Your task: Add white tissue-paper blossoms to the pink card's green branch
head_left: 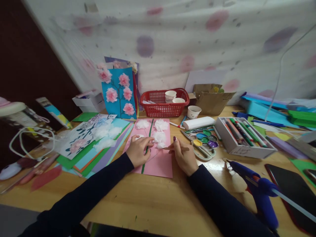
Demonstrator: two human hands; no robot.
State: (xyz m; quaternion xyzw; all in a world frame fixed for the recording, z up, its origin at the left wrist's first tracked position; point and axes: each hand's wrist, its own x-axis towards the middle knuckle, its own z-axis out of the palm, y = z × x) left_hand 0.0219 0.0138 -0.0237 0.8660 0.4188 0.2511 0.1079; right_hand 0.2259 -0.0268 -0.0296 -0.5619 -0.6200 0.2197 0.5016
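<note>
A pink sheet of paper (pixel 160 166) lies on the table, with a green stem strip (pixel 143 168) running down it, thin drawn lines branching off and several white cotton tufts (pixel 161 125) on it. My left hand (pixel 138 152) rests on the sheet's left side, fingers apart, beside one tuft and over the stem. At the right edge, my right hand (pixel 184 154) is closed on a slim brown pen (pixel 170 149). Its tip points left, just below a cotton tuft (pixel 161 144); whether it touches the paper I cannot tell.
Right of the sheet are scissors (pixel 204 156), a paint palette (pixel 200 135), a box of markers (pixel 247 151), a blue glue gun (pixel 256 187) and a phone (pixel 293 194). Behind stand a red basket (pixel 163 110), a paper cup (pixel 194 112) and a blue flower picture (pixel 116 107). Coloured papers (pixel 98 168) lie left.
</note>
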